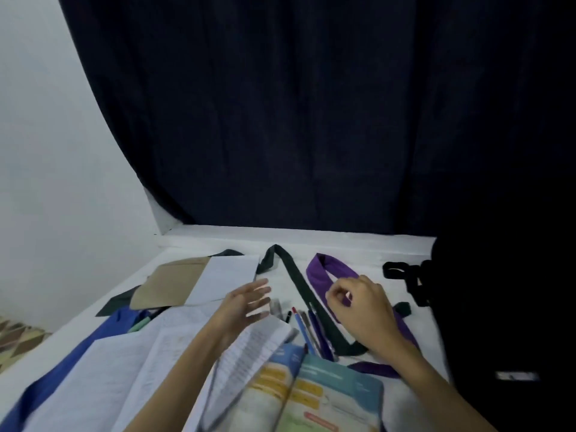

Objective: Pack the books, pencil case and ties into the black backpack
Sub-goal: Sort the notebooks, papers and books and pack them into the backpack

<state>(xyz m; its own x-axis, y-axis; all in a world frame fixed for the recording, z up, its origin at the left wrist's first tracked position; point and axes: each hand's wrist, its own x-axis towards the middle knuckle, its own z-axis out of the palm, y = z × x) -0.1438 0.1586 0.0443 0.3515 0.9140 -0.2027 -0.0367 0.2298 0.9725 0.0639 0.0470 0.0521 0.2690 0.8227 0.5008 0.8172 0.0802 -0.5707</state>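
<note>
Several open books lie on the white surface: a colourful textbook (pixel 330 391) at the front, a thick book with printed pages (pixel 249 347), and a brown-covered notebook (pixel 199 279) farther back. A dark green tie (pixel 296 279) and a purple tie (pixel 330 266) stretch across the middle. Loose pens (pixel 307 325) lie between the books and the ties. My right hand (pixel 361 310) rests over the purple tie with fingers curled and pinching it. Above the thick book hovers my left hand (pixel 249 302), fingers spread and holding nothing. The black backpack (pixel 498 307) stands at the right, its strap buckle (pixel 396 269) showing.
A dark curtain (pixel 311 120) hangs behind the surface, and a white wall (pixel 46 151) rises at the left. A blue cloth (pixel 78 347) lies under the books at the left. A patterned floor (pixel 15 341) shows beyond the left edge.
</note>
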